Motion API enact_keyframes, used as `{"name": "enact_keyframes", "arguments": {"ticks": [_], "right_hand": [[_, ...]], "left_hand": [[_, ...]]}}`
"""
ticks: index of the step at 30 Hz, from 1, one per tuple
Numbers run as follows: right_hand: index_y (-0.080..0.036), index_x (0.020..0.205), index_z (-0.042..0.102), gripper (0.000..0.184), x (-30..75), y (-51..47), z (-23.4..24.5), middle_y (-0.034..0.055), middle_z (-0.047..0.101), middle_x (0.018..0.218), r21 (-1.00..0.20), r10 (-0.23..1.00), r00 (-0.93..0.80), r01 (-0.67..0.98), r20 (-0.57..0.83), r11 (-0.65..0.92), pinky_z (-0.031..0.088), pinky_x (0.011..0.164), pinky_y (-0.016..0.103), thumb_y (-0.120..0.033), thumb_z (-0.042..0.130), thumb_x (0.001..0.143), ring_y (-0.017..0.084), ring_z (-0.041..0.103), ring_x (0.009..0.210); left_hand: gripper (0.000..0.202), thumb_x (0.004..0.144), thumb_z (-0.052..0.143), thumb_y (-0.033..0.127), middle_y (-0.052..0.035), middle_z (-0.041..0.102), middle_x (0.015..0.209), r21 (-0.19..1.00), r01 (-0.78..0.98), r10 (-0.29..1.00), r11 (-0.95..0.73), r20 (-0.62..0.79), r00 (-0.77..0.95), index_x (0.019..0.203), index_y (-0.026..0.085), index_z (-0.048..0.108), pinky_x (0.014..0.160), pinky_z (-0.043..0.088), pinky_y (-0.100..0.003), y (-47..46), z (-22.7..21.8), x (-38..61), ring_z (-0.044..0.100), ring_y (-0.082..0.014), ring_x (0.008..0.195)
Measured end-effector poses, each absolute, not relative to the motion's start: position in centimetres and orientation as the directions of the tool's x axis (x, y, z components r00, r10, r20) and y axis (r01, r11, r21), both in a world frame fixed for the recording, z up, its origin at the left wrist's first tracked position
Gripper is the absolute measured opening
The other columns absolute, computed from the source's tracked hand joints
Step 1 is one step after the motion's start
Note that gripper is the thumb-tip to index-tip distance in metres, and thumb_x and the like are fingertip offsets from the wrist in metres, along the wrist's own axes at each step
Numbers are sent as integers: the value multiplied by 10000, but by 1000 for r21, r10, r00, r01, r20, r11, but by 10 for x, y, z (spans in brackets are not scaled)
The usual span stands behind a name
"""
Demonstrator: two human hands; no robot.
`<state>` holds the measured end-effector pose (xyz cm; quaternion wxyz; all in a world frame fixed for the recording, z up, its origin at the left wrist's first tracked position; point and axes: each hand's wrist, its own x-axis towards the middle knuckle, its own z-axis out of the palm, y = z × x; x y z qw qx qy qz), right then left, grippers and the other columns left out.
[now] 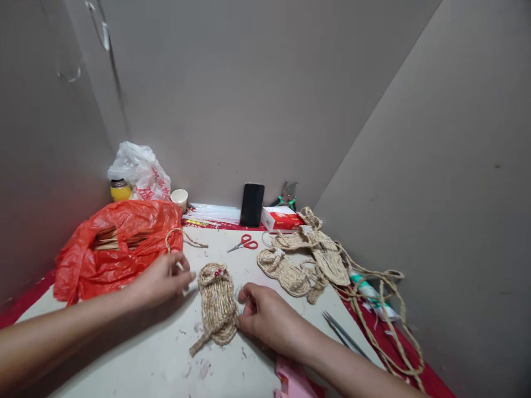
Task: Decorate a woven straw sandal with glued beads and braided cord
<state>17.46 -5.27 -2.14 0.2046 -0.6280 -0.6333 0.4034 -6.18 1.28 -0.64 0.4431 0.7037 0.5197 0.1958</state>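
Hands [171, 279] [267, 316] apart; left loosely parted, right at woven slipper [218, 307], grip unclear

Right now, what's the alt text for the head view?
A woven piece with red beads lies on a pale work surface between a person's left hand, held apart, and right hand, at its edge. Beyond are scissors and a phone.

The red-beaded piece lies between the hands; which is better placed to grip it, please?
Probably the right hand: its fingertips are at the edge of the piece, while the left hand is apart.
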Motion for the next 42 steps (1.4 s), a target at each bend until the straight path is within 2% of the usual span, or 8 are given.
{"name": "enact_keyframes", "arguments": {"ticks": [2, 5, 11, 17, 20, 28, 36, 42], "right_hand": [[-201, 791, 500, 252, 168, -52, -26, -76, 563, 528, -793, 960, -111, 591, -258, -145, 272, 441, 216, -75, 579, 587, 91, 455, 415], [-225, 826, 435, 316, 156, -50, -33, -120, 497, 445, -838, 960, -90, 513, -265, -184, 258, 385, 201, -57, 548, 583, 86, 404, 353], [-234, 864, 382, 308, 147, -57, -22, -146, 449, 399, -927, 956, -53, 265, -288, -264, 318, 304, 187, -142, 510, 600, 86, 346, 317], [-209, 946, 432, 383, 155, -83, 20, -109, 498, 571, -987, 987, -34, 21, -158, -157, 434, 397, 185, -287, 647, 638, 86, 484, 478], [-202, 957, 451, 391, 154, -99, 30, -91, 527, 644, -989, 996, -49, -124, -80, -86, 445, 410, 177, -278, 699, 664, 71, 500, 495], [-189, 897, 542, 356, 153, -129, 32, -54, 548, 712, -974, 1000, -18, -224, 22, 18, 440, 440, 153, -258, 789, 650, 77, 479, 585], [-174, 889, 649, 357, 182, -146, 33, -24, 588, 570, -982, 998, 36, -186, -44, -37, 434, 398, 206, -444, 758, 683, 105, 533, 457], [-174, 878, 655, 351, 189, -142, 15, -50, 556, 525, -955, 995, -41, -280, -89, -97, 365, 295, 180, -464, 741, 699, 74, 467, 333]], "left_hand": [[301, 712, 643, 432, -13, 654, 688, 886, 422, 892, 190, -336, 304, 818, 190, 498, 497, 425, -250, -11, -18, -66, 614, -166, 554], [354, 663, 707, 372, -15, 665, 711, 899, 215, 869, 380, -427, 249, 876, 182, 497, 565, 451, -253, -29, -23, -63, 621, -151, 597], [464, 622, 798, 294, 50, 591, 623, 885, -74, 859, 460, -422, 288, 943, 170, 487, 597, 440, -233, -44, -24, -49, 598, -121, 605], [250, 752, 717, 271, -36, 664, 815, 795, -318, 806, 517, -326, 494, 917, 142, 581, 655, 449, -238, -52, -11, -41, 614, -125, 700], [268, 783, 675, 262, -98, 682, 944, 745, -346, 721, 571, -252, 646, 1014, 137, 623, 729, 466, -289, -60, 3, -30, 643, -196, 835], [313, 716, 710, 234, -146, 694, 829, 788, -391, 696, 475, -66, 715, 970, 52, 687, 746, 471, -332, -80, 16, 1, 638, -211, 728], [244, 699, 758, 271, -33, 634, 727, 944, -263, 774, 198, 14, 633, 869, 114, 680, 617, 408, -219, -88, 35, 7, 532, -120, 651], [181, 721, 741, 289, 36, 508, 554, 972, -171, 747, 163, -8, 665, 719, 125, 667, 548, 374, -191, -89, 32, 17, 392, -66, 512]]}}
